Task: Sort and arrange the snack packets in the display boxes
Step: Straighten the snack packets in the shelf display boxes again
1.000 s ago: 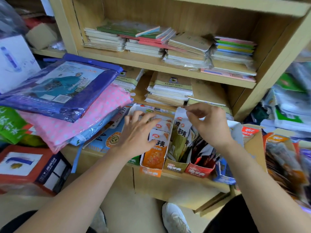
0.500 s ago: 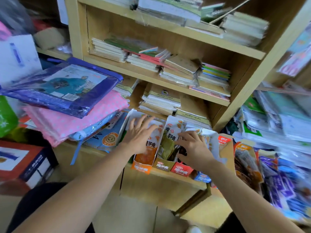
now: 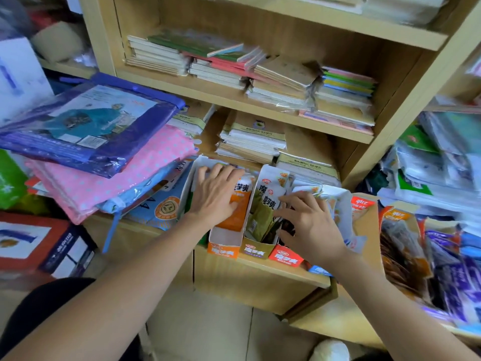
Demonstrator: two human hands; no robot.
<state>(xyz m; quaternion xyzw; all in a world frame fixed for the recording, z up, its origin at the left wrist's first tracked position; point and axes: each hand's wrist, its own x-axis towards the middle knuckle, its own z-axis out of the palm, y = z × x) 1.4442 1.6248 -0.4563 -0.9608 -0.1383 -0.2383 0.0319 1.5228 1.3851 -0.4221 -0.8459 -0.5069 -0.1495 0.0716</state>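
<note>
My right hand [image 3: 312,225] has dropped over the red box [image 3: 286,257], fingers spread. My left hand [image 3: 216,196] stays flat, fingers spread, on the orange packets [image 3: 240,204]. I count four display boxes [image 3: 256,250] at centre frame.

A: Left hand [image 3: 216,194]?
B: It lay flat, fingers spread, on the packets in the orange display box [image 3: 223,250].
A: Right hand [image 3: 309,225]?
B: Over the red box [image 3: 286,257], fingertips touching a green packet [image 3: 263,212] in the olive box [image 3: 256,250]; grip unclear.

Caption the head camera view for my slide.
Left hand rests flat on orange snack packets; right hand reaches over the red-fronted cardboard display box.
</note>
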